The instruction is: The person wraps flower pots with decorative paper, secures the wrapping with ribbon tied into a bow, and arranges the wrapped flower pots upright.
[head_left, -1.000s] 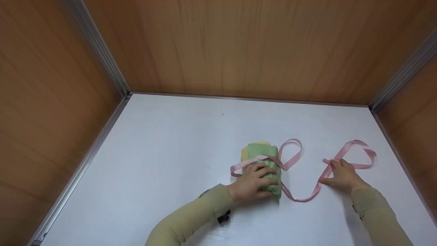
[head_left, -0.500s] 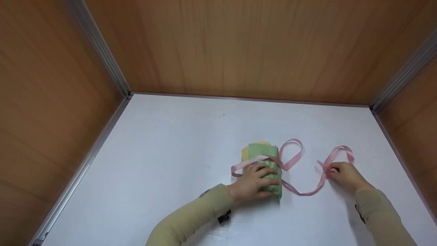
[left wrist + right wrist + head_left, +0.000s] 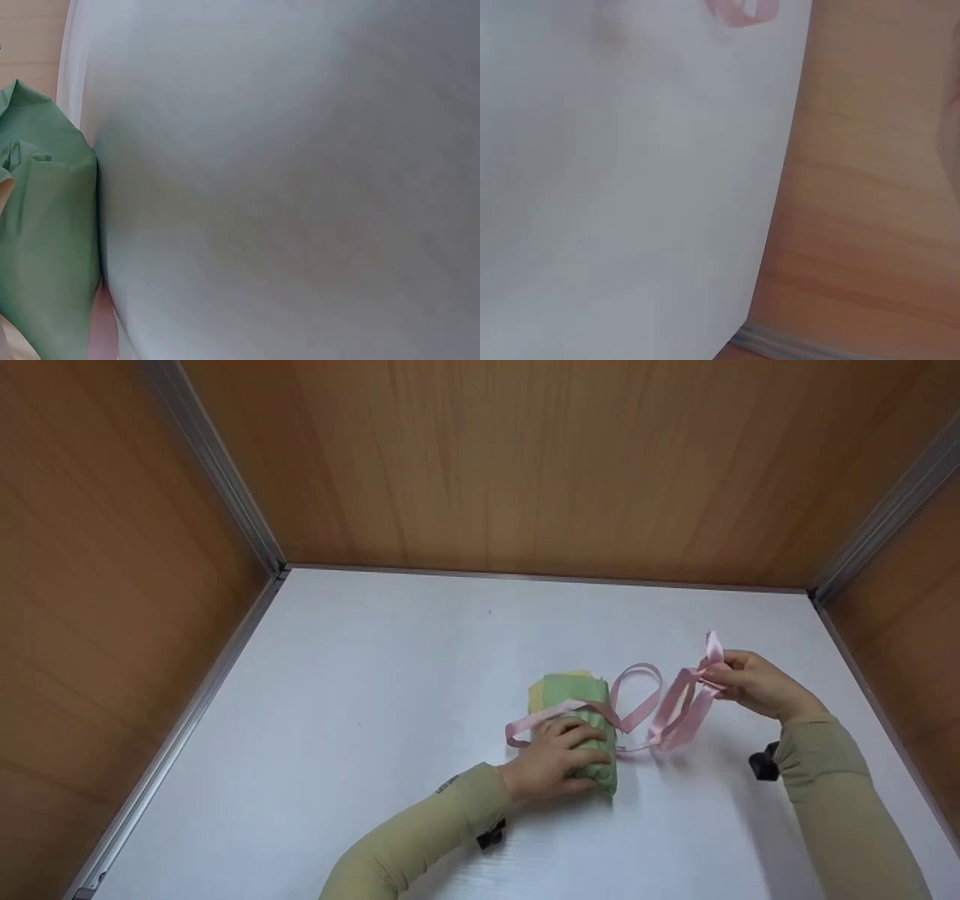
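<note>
A package in crinkled green wrapping (image 3: 577, 688), with pale yellow showing at its far edge, lies on the white table. A pink ribbon (image 3: 555, 711) runs across it and forms a loop at its right side. My left hand (image 3: 555, 754) rests on the package's near half, fingers spread over the top. To the right, my right hand (image 3: 765, 686) pinches the ribbon's other stretch above the table, between thumb and fingertips. Folded ribbon hangs below the fingers, and a short end stands up above them. In the left wrist view, the green wrapping (image 3: 49, 240) shows at the left edge.
Wooden panels (image 3: 525, 472) with grey metal corner rails (image 3: 225, 472) enclose the white tabletop (image 3: 390, 660) at the back and both sides. A small dark device (image 3: 765, 763) sits under the right wrist, another (image 3: 491, 835) under the left.
My right hand has gathered the ribbon's loop, lifted it off the table and moved away from me, slightly left at the fingertips. The left hand and package have stayed put.
</note>
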Action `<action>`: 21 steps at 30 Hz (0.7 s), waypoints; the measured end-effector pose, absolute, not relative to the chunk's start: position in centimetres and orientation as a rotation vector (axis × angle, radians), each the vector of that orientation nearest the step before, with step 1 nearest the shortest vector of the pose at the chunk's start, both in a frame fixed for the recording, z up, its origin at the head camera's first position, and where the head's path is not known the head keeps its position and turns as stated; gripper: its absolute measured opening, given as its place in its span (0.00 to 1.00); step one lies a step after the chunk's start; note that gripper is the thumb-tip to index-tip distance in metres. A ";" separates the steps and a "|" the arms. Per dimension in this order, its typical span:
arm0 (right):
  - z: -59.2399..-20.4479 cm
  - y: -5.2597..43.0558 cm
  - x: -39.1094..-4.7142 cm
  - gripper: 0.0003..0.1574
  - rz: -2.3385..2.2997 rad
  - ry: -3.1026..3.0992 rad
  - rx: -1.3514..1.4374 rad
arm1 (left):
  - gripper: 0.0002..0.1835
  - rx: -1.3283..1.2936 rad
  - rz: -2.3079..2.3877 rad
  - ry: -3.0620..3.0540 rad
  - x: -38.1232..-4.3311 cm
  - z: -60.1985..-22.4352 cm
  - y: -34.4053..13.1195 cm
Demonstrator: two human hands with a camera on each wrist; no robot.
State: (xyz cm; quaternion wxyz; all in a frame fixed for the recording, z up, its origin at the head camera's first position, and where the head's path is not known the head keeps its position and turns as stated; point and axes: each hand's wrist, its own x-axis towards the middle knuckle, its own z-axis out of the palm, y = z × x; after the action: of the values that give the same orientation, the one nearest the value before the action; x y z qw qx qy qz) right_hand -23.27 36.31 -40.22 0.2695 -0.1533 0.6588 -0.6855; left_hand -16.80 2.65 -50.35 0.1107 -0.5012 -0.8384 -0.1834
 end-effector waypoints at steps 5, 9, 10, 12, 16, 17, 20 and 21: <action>-40.0 31.9 -25.3 0.20 -1.929 1.755 -0.403 | 0.22 -1.474 -0.543 -2.457 -17.1 -50.2 2.5; -40.2 28.4 -26.8 0.19 -1.848 1.749 -0.477 | 0.22 -1.477 -0.538 -2.463 -17.2 -50.2 2.3; -40.2 27.5 -27.1 0.17 -1.804 1.766 -0.502 | 0.22 -1.472 -0.535 -2.466 -17.2 -50.3 2.3; -40.2 25.7 -27.8 0.14 -1.712 1.804 -0.536 | 0.21 -1.464 -0.530 -2.480 -17.2 -50.3 2.3; -40.0 22.3 -28.5 0.07 -1.576 1.895 -0.532 | 0.21 -1.447 -0.483 -2.493 -17.0 -50.3 2.3; -39.9 21.4 -28.6 0.06 -1.558 1.915 -0.519 | 0.21 -1.447 -0.473 -2.491 -17.0 -50.4 2.3; -39.7 18.8 -28.5 0.08 -1.504 1.959 -0.483 | 0.21 -1.446 -0.459 -2.482 -16.9 -50.3 2.2; -39.6 17.9 -28.4 0.12 -1.479 1.958 -0.485 | 0.20 -1.447 -0.462 -2.478 -16.9 -50.3 2.2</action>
State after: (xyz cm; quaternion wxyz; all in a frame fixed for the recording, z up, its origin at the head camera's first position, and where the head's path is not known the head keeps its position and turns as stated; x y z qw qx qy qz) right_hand -28.36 17.91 -39.58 0.3149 -0.1842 0.7430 -0.5611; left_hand -16.87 2.23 -50.32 0.1172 -0.4945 -0.8467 -0.1580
